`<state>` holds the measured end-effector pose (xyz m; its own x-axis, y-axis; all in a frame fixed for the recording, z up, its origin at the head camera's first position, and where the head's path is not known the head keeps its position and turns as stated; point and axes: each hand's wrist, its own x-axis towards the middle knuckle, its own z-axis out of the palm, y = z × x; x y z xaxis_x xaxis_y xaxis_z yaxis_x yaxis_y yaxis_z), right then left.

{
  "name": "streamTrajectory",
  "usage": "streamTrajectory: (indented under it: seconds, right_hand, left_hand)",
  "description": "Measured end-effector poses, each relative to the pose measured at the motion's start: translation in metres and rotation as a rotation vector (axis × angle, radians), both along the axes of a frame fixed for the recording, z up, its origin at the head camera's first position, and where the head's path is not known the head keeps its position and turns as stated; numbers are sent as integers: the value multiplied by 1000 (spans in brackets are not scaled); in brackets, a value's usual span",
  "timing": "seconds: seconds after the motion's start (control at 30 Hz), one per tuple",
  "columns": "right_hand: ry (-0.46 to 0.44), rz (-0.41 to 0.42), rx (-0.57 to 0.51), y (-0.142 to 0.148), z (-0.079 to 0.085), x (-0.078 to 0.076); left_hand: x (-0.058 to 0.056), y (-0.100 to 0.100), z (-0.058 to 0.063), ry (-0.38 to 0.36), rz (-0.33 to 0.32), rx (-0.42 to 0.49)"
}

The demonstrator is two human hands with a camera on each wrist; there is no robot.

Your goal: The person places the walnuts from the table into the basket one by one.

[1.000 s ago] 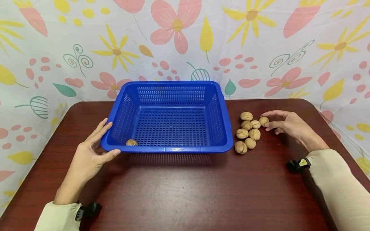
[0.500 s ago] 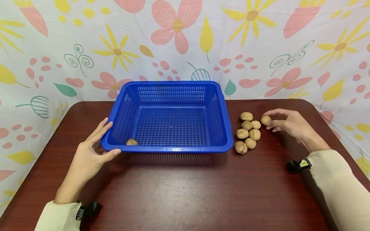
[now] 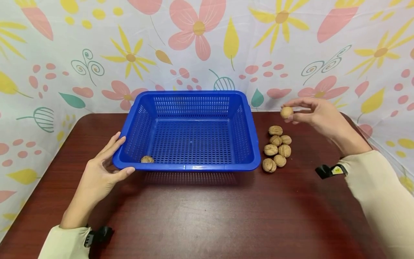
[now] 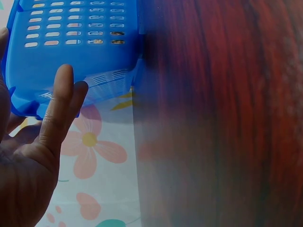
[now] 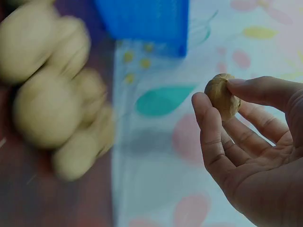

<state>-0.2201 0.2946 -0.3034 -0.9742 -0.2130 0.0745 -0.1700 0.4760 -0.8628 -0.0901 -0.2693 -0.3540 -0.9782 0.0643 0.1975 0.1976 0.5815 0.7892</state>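
Note:
My left hand holds the near left corner of a blue plastic basket, thumb at the front rim and fingers along the left side. The basket has slotted walls and a grid floor. One walnut lies inside, by the near left corner, partly hidden by the rim. My right hand pinches another walnut between thumb and fingertips, raised above the table beyond the pile. Several walnuts lie close together to the right of the basket; in the right wrist view they are blurred.
The dark red-brown wooden table has a rounded far edge. Behind it hangs a white cloth printed with flowers and leaves, close to the basket's back. Black straps with small devices sit on both wrists.
My right hand has drawn a walnut rightward from the pile, then lifted it up and back toward the far edge. The left hand and basket stay in place.

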Motion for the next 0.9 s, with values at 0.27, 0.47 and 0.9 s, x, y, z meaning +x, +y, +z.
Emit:
streamTrajectory:
  seconds: [0.27,0.47,0.9]
  right_hand:
    - [-37,88,69,-72,56,-11]
    - [12,249,42,-136,73,-27]
    - [-163,468,-111,-245,39,-56]
  left_hand:
    - [1,-2,-1,-6,12,4]
    - [1,-3,-2,-12,18,11]
    - [-1,0,-4,1,10,44]
